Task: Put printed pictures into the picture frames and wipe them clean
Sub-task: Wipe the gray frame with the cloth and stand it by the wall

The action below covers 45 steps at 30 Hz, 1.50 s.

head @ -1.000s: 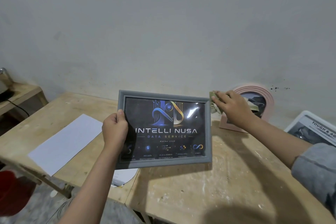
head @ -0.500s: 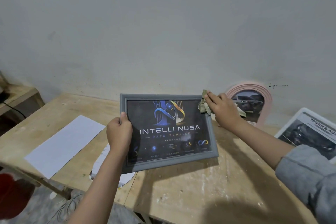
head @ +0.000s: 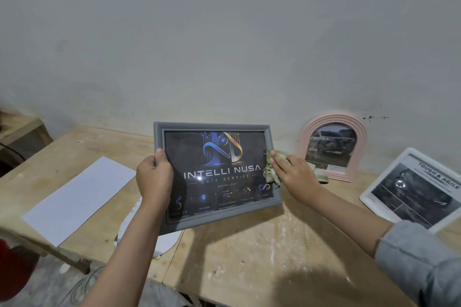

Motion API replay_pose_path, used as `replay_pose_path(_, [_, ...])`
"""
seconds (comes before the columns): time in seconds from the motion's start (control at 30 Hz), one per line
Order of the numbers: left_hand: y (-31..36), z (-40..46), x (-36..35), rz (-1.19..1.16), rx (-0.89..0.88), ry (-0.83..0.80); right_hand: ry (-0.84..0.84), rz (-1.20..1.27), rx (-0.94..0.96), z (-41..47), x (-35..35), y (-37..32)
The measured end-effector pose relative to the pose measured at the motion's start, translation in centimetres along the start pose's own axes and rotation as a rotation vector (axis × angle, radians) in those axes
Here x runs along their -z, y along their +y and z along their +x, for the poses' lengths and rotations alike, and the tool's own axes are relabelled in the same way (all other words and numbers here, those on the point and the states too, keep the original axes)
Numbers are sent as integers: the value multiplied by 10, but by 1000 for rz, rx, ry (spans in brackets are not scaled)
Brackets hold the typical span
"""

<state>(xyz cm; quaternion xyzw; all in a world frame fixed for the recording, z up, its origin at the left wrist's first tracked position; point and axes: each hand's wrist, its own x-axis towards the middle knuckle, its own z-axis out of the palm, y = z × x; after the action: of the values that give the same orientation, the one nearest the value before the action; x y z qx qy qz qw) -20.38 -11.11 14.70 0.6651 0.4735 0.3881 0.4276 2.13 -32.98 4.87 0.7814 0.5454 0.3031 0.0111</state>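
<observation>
frame (head: 214, 174) landscape, top edge wallward

Two bare forearms enter from the lower edge of the head view, each ending in an ungloved hand. The left hand (head: 154, 177) shows no ring, watch or band, and its forearm is uncovered all the way to the frame's bottom edge. The right hand (head: 294, 177) is likewise unadorned; its forearm is bare up to a pushed-up grey-blue fabric sleeve (head: 419, 264), soft and creased, with a folded cuff edge near the elbow.
</observation>
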Motion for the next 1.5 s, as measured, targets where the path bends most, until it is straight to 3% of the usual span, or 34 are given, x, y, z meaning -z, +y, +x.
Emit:
replay_pose_path(0.3, [0,9,-2,-62,69,37,-93,127,55,-38,-1,-15])
replay_pose_path(0.47, [1,10,-3,-11,47,72,-341,306,124,-44,11,-8])
replay_pose_path(0.53, [-1,9,-4,-9,61,71,-386,484,30,-38,19,-4])
replay_pose_path(0.67, [-2,-3,-14,-40,103,0,-115,769,-257,3,50,-6])
replay_pose_path(0.8, [2,-20,-29,-81,126,-137,181,774,-281,61,80,-19])
replay_pose_path(0.87, [5,-27,-36,-96,108,-203,247,773,-269,84,91,-27])
replay_pose_path(1.1, [17,-39,-40,-89,-11,-356,229,726,-118,109,93,-59])
replay_pose_path(1.3, [11,-35,-30,-204,94,-363,200,733,-97,101,87,-74])
replay_pose_path(1.5, [6,-34,-23,-443,277,-495,165,747,-98,86,86,-93])
